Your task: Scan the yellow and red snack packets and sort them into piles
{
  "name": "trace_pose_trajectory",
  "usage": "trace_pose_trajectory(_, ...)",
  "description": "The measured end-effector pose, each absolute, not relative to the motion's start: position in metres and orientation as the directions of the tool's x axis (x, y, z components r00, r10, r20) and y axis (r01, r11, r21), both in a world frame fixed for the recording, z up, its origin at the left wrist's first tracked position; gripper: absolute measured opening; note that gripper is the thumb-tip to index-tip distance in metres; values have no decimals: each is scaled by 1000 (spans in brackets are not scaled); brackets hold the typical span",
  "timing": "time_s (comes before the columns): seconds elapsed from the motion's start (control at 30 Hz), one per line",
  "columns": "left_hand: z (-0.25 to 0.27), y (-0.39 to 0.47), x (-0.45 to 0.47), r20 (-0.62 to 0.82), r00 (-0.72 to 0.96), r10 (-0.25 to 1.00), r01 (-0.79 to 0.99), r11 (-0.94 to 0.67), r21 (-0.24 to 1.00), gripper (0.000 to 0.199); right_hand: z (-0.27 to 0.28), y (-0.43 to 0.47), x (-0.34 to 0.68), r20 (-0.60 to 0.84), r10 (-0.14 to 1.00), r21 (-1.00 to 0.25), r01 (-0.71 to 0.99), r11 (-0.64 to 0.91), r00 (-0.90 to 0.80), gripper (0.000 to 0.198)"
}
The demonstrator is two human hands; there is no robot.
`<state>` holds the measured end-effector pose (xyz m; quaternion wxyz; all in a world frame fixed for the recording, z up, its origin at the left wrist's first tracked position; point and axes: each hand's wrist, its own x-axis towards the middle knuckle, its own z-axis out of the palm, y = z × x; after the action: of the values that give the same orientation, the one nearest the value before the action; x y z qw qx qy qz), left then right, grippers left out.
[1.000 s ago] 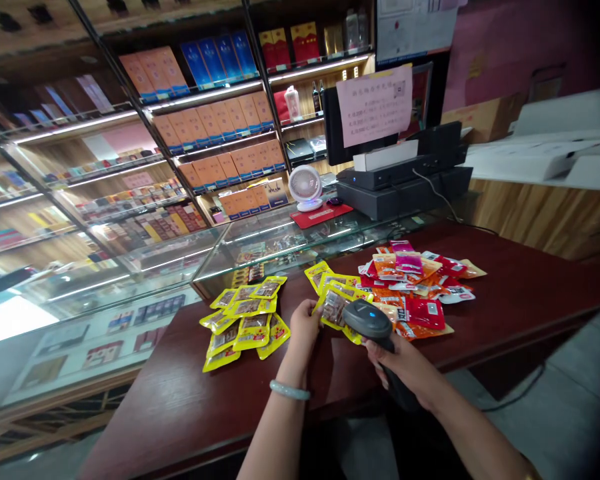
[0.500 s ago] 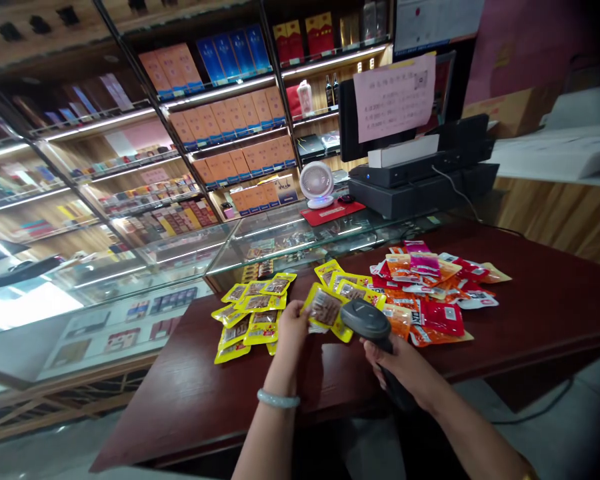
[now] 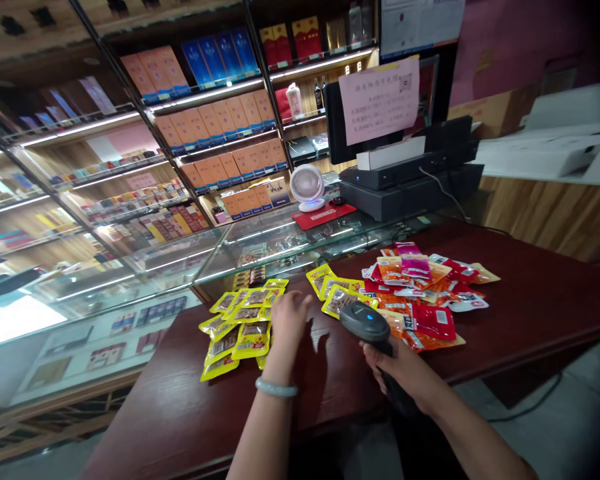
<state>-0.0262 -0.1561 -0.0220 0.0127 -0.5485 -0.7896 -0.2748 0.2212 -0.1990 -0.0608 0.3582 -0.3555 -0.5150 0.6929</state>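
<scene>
Half curled at the left hand (image 3: 287, 323), with fingers loosely parted and nothing visible in the grasp. Reaching forward over the dark red table (image 3: 180, 413), with a pale bracelet (image 3: 276, 388) round the wrist. Overlapping the right side of the left group of yellow packets (image 3: 254, 331) in view; hard to tell whether touching. Wrapped snugly round the handle of the dark scanner (image 3: 364, 323) at the right hand (image 3: 403, 367). Reaching in from the lower right, with the scanner's head forward and a blue light on top. Near the head, a second group of yellow packets (image 3: 347, 301), just beside red and orange packets (image 3: 433, 321).
</scene>
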Motion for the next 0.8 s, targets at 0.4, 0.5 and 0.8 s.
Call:
trace_pose_trajectory(0.4, -49, -120, 13, -37, -305, 951, 856, 291, 427, 44, -55, -192, 230, -117, 888, -981, -88, -172, -444, 57)
trace_pose_trajectory(0.5, -50, -126, 7, -2, -318, 948, 805, 271, 528, 38, -54, -190, 226, -105, 887, -984, -82, -158, -449, 56)
trace_pose_trajectory(0.8, -53, -140, -4, 110, -352, 929, 767, 219, 604, 31, -57, -189, 214, -74, 871, -991, -66, -120, -485, 50)
